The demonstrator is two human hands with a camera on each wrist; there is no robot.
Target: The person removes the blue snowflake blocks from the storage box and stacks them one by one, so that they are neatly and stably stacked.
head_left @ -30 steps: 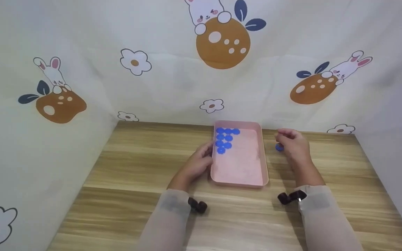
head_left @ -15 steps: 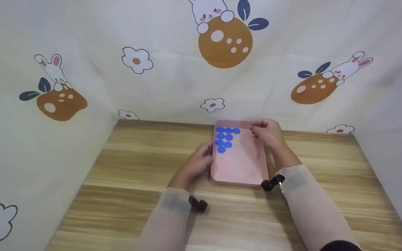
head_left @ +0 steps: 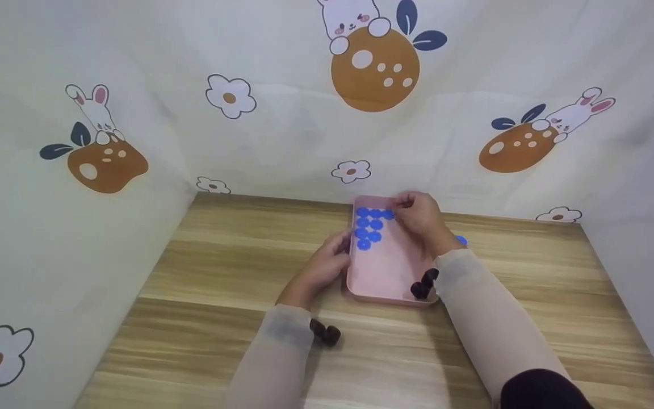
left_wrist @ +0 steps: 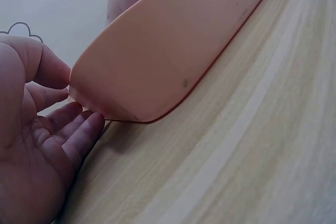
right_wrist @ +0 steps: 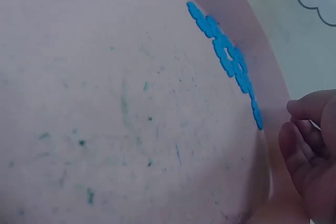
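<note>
My left hand [head_left: 327, 266] rests at the left side of a shallow pink tray [head_left: 386, 278]. In the left wrist view its fingertips touch the outer wall of the tray [left_wrist: 157, 51]. Inside the tray, small blue flower-shaped pieces [head_left: 363, 233] lie in touching rows at the back left. My right hand [head_left: 418, 216] reaches over the tray's back right corner, thumb and fingers bent toward each other beside the end piece of the top row. In the right wrist view that hand [right_wrist: 312, 140] is right of the blue pieces [right_wrist: 228, 59]; I cannot tell whether its fingertips hold one.
Another blue piece [head_left: 461, 241] lies on the wooden table [head_left: 219, 272] right of the tray, partly behind my right wrist. A pale curtain [head_left: 281, 136] with rabbit and flower prints stands right behind the tray. Dark wrist cameras [head_left: 325, 334] hang at both sleeves.
My right hand has moved left from beside the blue piece on the table to over the tray's back corner, near the top row. My left hand stays at the tray's side.
</note>
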